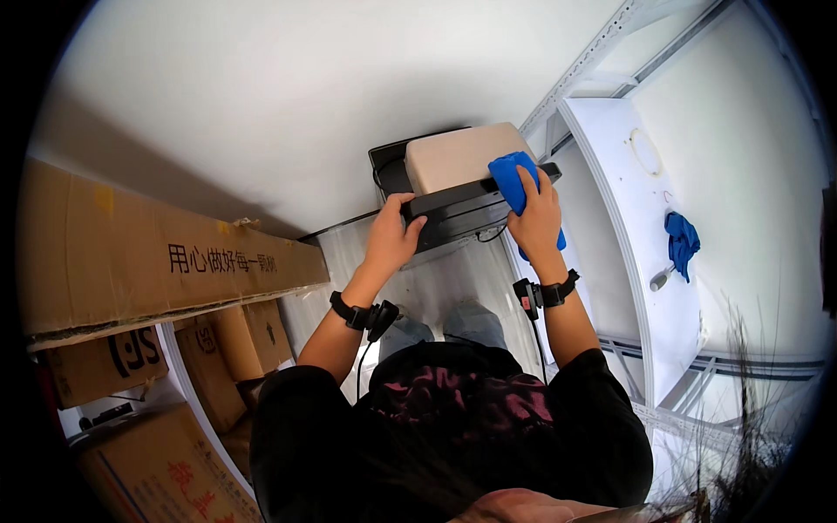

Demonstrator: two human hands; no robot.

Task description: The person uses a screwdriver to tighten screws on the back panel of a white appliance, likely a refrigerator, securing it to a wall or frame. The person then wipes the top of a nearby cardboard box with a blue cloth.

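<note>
A long, flat black box-shaped device [458,216] is held up in front of me, its slotted long side facing me. My left hand [394,234] is closed on its left end, thumb on the near side. At the right end, my right hand [537,218] grips a folded blue cloth [511,178] against the device. Part of the cloth hangs below that hand. Just behind the device sits a beige box-like thing with rounded corners [462,155], partly hidden by it. A thin black cable [493,235] shows under the device.
At right, a white shelf [602,166] on a metal frame carries a crumpled blue cloth [681,237] and a grey-handled tool [661,279]. A long cardboard box [157,253] juts in from the left, above shelves with several cartons [166,471]. A white wall [305,87] stands ahead.
</note>
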